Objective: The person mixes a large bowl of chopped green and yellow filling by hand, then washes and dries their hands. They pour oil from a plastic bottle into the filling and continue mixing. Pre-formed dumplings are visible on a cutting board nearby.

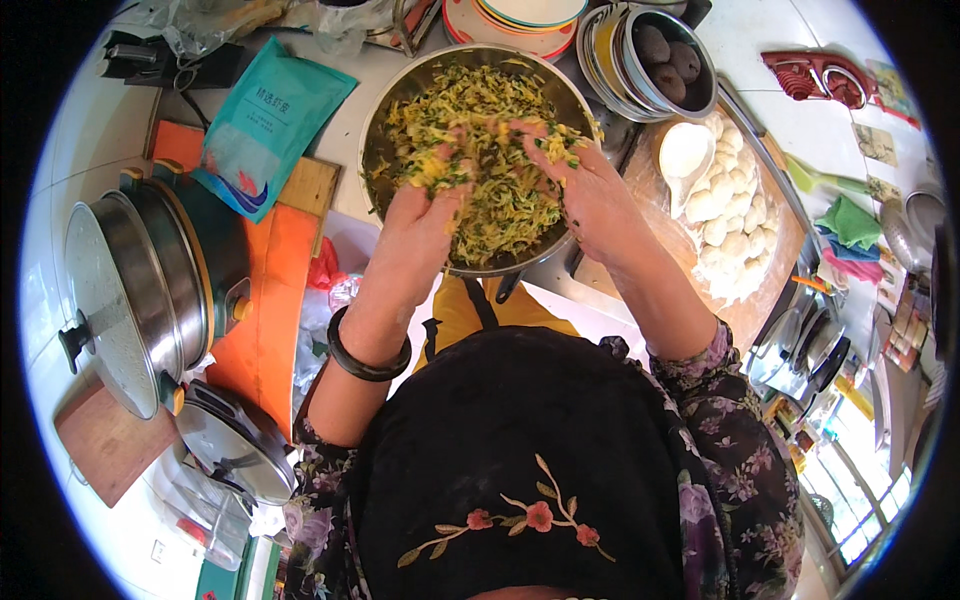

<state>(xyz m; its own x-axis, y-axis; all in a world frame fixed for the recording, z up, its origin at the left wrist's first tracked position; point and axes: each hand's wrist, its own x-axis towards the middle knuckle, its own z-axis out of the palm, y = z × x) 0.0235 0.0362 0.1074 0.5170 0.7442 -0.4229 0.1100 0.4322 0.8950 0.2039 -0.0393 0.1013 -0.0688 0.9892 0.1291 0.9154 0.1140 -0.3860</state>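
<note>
A wide stainless steel bowl [365,180] in front of me holds a yellow-green mixture of shredded vegetables [517,217]. My left hand [424,217], with a dark bangle [367,373] on its wrist, reaches over the near left side. Its fingers are curled into the mixture and partly covered by it. From the near right my right hand [589,191] also digs in, palm turned partly inward, with shreds clinging to its curved fingers. Both hands have mixture in their grasp. Beneath the bowl's near rim a black handle [510,287] shows.
Right of the bowl, a floured wooden board [772,180] bears many dough pieces [724,199] and a white scoop [684,154]. Stacked bowls [615,64] and plates [457,22] stand behind. At left are a teal packet [274,127] and a lidded steamer pot [127,292].
</note>
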